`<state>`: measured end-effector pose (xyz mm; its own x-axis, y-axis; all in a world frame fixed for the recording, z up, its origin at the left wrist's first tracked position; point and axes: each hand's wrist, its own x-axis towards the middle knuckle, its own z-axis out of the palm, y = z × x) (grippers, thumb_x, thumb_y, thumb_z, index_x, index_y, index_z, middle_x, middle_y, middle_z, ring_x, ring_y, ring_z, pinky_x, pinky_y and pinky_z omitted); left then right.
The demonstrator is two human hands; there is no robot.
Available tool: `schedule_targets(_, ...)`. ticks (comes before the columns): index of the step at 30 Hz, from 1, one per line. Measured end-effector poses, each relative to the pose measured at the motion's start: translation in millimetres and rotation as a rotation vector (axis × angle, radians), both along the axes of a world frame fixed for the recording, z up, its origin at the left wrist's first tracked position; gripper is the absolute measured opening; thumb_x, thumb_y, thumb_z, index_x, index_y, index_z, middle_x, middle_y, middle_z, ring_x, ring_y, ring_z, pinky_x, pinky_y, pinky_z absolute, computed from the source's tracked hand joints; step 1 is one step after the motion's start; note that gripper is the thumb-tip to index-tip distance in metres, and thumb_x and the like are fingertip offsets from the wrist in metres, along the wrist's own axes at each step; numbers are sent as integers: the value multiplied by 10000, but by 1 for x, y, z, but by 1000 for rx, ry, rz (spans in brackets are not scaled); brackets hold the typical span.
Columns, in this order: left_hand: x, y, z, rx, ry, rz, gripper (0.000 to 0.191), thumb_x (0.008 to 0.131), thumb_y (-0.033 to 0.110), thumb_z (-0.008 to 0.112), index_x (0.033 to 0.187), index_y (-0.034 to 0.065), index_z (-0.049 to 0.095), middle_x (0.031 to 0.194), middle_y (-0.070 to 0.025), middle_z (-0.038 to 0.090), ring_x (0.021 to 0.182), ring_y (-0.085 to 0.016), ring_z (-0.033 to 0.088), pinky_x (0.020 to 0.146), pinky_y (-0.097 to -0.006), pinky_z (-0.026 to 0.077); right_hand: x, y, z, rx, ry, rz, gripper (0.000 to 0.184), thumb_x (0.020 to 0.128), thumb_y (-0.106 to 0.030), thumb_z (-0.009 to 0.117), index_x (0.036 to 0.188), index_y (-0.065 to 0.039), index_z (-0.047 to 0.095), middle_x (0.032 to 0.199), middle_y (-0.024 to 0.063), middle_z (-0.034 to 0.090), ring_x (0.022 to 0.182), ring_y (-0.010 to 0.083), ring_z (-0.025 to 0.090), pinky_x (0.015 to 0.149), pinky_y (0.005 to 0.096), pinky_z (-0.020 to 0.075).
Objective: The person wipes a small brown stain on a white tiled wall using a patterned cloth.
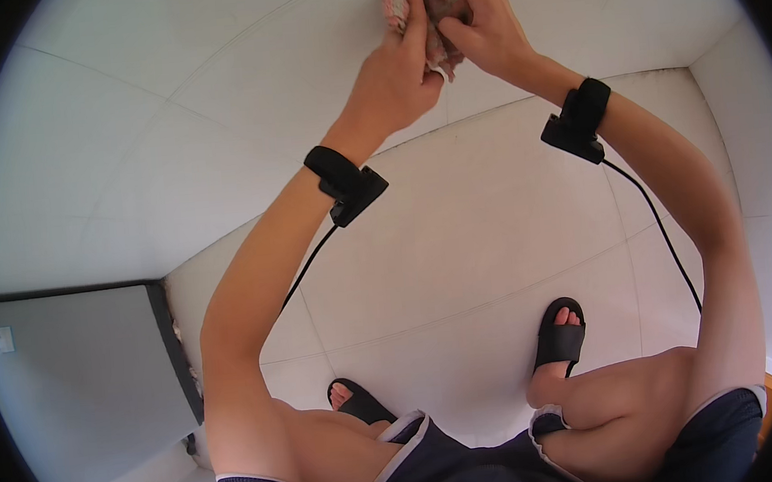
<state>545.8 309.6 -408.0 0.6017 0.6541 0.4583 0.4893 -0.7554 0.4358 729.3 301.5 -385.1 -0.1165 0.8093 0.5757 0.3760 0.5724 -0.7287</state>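
Observation:
A crumpled pink and grey cloth (pixel 442 53) is held up in front of the pale tiled wall, at the top of the view. My left hand (pixel 406 63) grips its left and lower side, with the fingers stretched over it. On the other side, my right hand (pixel 485 26) pinches the cloth between thumb and fingers. The far side of the cloth is hidden. Each wrist bears a black strap with a small black device and a cable.
A grey box-like appliance (pixel 91 380) with a dark edge stands at the left. The tiled wall (pixel 246 102) meets the light tiled floor (pixel 460 235) ahead, and another wall (pixel 756 110) rises at the right. My feet are in black slides (pixel 560 339).

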Motion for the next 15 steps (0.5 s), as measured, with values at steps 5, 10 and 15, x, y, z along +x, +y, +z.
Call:
schedule_targets(5, -13, -11, 1, -45, 150, 91, 1016, 813, 64, 650, 1619, 29, 33, 1395, -327, 495, 949, -458, 666, 792, -453, 561, -37, 0, -36, 62, 114, -110, 414, 851, -44, 530, 1265, -52, 532, 739, 188, 694, 636, 343, 690, 603, 397, 553)
schedule_targets(10, -71, -24, -3, -157, 470, 117, 1007, 804, 48, 608, 1625, 52, 26, 1386, -287, 530, 930, -437, 670, 772, -453, 560, -73, -28, -54, -186, 40, 100, 494, 837, -49, 533, 1323, -16, 454, 792, 187, 710, 730, 367, 698, 677, 434, 557)
schedule_targets(15, -125, -30, -4, -80, 246, 208, 993, 843, -10, 588, 1623, 50, -23, 1474, -277, 454, 941, -411, 671, 772, -436, 557, -139, -26, -19, -186, 24, 110, 471, 830, -82, 542, 1290, 1, 484, 790, 179, 711, 724, 371, 685, 658, 447, 537)
